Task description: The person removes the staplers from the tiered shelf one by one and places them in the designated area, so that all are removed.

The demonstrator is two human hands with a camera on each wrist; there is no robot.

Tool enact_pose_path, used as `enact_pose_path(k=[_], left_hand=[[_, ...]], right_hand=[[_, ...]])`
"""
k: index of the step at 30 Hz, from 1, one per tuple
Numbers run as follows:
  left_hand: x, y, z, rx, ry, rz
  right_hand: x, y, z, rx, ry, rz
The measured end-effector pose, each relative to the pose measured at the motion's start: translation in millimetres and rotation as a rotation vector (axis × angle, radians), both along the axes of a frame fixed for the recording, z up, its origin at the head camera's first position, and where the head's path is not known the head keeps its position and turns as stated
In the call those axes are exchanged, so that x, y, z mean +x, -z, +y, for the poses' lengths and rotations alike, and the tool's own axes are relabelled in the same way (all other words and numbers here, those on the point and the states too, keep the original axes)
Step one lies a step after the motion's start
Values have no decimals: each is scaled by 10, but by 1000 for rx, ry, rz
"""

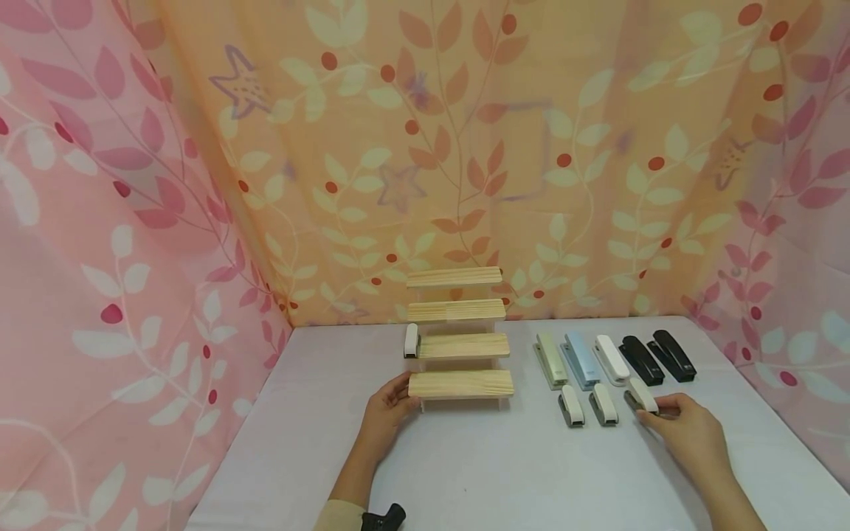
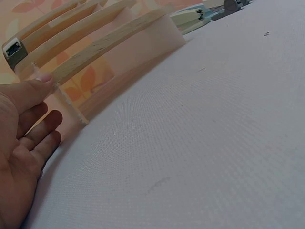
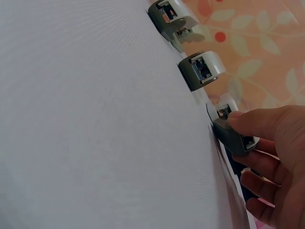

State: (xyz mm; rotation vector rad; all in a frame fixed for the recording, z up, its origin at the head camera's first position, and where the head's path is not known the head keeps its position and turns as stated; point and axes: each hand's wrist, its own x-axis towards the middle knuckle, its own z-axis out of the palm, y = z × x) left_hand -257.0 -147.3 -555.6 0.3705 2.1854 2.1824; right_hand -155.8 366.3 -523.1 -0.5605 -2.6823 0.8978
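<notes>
A small white-and-grey stapler (image 1: 641, 397) is pinched between the thumb and fingers of my right hand (image 1: 690, 435), low over the table. Two similar small staplers, one in the middle (image 1: 603, 405) and one farther left (image 1: 571, 406), stand beside it. My left hand (image 1: 385, 413) grips the left end of the lowest board of a tiered wooden stand (image 1: 461, 384), thumb against the board's end in the left wrist view. Another small white stapler (image 1: 412, 341) sits at the left end of the board one step up.
Behind the small staplers lies a row of larger ones: pale green (image 1: 552, 360), light blue (image 1: 581, 361), white (image 1: 612, 360) and two black, one inner (image 1: 643, 360) and one outer (image 1: 674, 355). Floral curtains (image 1: 465, 147) enclose the white table (image 1: 319, 413) at the back and sides.
</notes>
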Motion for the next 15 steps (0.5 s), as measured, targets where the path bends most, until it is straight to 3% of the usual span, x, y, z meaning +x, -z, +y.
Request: enact_pose_path(k=[15], left_hand=[[2, 4, 6, 15, -7, -13]], right_hand=[[-20, 37, 24, 1, -34, -46]])
